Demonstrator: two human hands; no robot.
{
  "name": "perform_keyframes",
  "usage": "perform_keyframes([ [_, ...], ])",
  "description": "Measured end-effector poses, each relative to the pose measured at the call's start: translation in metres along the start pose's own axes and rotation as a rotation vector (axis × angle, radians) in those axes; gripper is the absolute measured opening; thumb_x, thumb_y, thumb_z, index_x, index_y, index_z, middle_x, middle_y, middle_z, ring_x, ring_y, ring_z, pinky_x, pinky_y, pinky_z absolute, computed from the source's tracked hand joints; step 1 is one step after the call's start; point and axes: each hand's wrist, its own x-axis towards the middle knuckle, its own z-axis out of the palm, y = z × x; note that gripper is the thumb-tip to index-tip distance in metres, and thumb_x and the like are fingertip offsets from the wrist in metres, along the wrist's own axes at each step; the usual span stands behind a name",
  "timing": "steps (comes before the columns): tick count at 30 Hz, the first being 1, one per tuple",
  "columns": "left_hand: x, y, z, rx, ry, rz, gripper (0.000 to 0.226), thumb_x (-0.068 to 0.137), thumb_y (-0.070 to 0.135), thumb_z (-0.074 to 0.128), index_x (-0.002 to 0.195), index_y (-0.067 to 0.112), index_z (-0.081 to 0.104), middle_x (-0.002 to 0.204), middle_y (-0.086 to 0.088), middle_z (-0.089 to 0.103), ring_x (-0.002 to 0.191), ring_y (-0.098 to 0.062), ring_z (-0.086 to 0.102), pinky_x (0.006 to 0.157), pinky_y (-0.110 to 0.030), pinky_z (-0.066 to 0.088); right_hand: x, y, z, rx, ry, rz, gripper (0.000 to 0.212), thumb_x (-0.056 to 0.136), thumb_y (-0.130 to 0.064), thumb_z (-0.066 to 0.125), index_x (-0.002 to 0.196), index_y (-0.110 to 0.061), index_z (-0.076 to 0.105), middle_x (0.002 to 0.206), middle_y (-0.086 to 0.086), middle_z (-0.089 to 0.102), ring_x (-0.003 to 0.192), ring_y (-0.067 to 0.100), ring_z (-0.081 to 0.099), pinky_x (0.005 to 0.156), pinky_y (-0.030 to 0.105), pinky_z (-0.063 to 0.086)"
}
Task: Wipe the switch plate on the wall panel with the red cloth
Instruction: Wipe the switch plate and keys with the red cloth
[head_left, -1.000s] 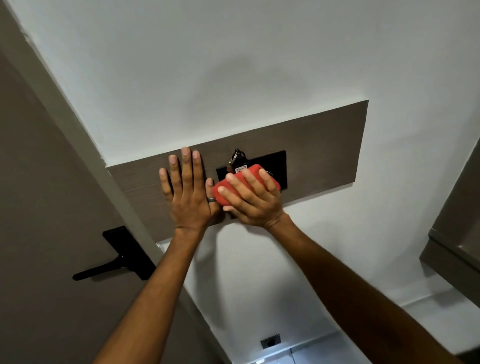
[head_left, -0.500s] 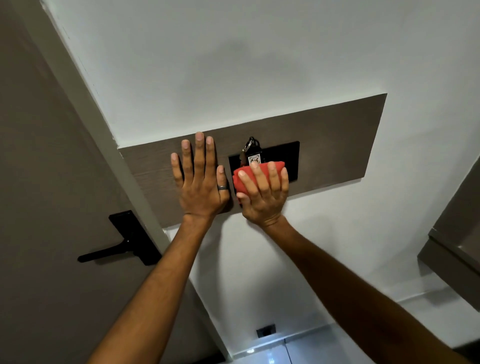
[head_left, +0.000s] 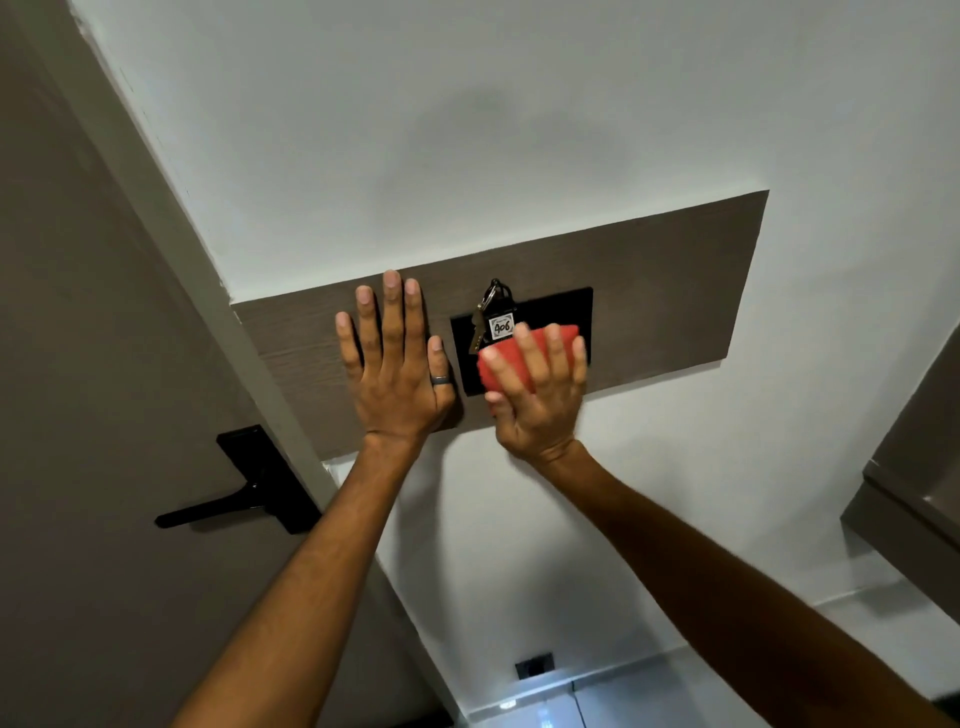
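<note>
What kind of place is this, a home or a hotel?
Probably a hotel room entryway. A key with a tag reading 406 hangs at the black switch plate on a wood wall panel, right beside a door with a black lever handle.

A brown, matt wood-grain wall panel (head_left: 649, 291) is being shown with fine streaks along it. A smooth black switch plate (head_left: 550, 312) is being seen set into it, faintly glossy. A soft, nubbly red cloth (head_left: 506, 371) is being pressed against that plate. A shiny metal key ring with a brass-coloured key (head_left: 483, 319) is being displayed beside a white printed tag (head_left: 502, 327). A matt black door handle (head_left: 228, 506) is being caught on a smooth brown door (head_left: 78, 364).
</note>
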Motion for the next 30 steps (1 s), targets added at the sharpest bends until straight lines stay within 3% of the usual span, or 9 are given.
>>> perform_keyframes([
  [2,-0.002,-0.001,0.000,0.005,0.000,-0.003,0.061,0.104,0.031,0.033,0.160,0.011,0.021,0.164,-0.011,0.028,0.157,-0.024,0.001,0.129,-0.047,0.005,0.005,0.004,0.000,0.016,-0.012,-0.213,0.040,0.107,-0.043,0.042,0.138,-0.030,0.063,0.145,0.007,0.057,0.147,0.034,0.039,0.123,0.054,0.028],
  [4,-0.001,0.000,0.000,0.007,0.006,-0.006,0.060,0.104,0.031,0.033,0.160,0.010,0.022,0.163,-0.011,0.029,0.157,-0.024,0.002,0.129,-0.047,0.006,0.014,0.016,-0.002,-0.013,0.006,-0.295,0.038,0.106,-0.044,0.045,0.135,-0.031,0.065,0.144,0.007,0.058,0.144,0.034,0.042,0.121,0.053,0.030],
  [10,0.000,0.002,0.003,0.012,0.028,0.012,0.062,0.102,0.030,0.035,0.159,0.008,0.022,0.159,-0.016,0.037,0.153,-0.033,0.021,0.129,-0.046,0.004,0.016,-0.011,0.008,0.030,0.045,0.008,0.039,0.105,-0.042,0.045,0.138,-0.030,0.063,0.150,0.009,0.054,0.151,0.035,0.040,0.129,0.050,0.025],
  [16,-0.001,-0.001,0.005,0.021,0.025,0.004,0.062,0.104,0.032,0.031,0.160,0.011,0.016,0.162,-0.012,0.028,0.156,-0.024,0.004,0.129,-0.046,0.003,0.006,0.014,0.008,-0.073,0.084,-0.179,0.042,0.108,-0.047,0.038,0.137,-0.026,0.059,0.140,0.008,0.057,0.160,0.029,0.026,0.122,0.053,0.031],
  [22,0.000,0.001,0.002,0.030,0.016,-0.006,0.061,0.103,0.031,0.032,0.159,0.008,0.023,0.160,-0.014,0.033,0.156,-0.023,0.002,0.129,-0.047,0.003,0.016,-0.015,0.004,-0.015,0.030,0.242,0.057,0.108,-0.050,0.037,0.148,-0.011,0.050,0.154,0.015,0.051,0.158,0.033,0.028,0.128,0.055,0.025],
  [27,-0.001,0.001,0.002,0.038,0.014,-0.002,0.061,0.103,0.030,0.033,0.160,0.009,0.022,0.161,-0.014,0.033,0.157,-0.024,0.000,0.129,-0.047,0.003,0.020,-0.010,-0.002,-0.004,-0.001,0.217,0.054,0.110,-0.046,0.029,0.144,-0.013,0.054,0.151,0.016,0.057,0.155,0.034,0.036,0.127,0.054,0.027],
  [30,-0.001,0.001,0.003,0.040,0.020,0.000,0.061,0.103,0.030,0.033,0.159,0.008,0.022,0.160,-0.014,0.033,0.157,-0.024,0.001,0.129,-0.046,0.004,0.034,-0.010,-0.004,0.014,0.013,0.360,0.055,0.110,-0.043,0.025,0.143,-0.015,0.060,0.156,0.013,0.053,0.157,0.031,0.032,0.129,0.053,0.024],
])
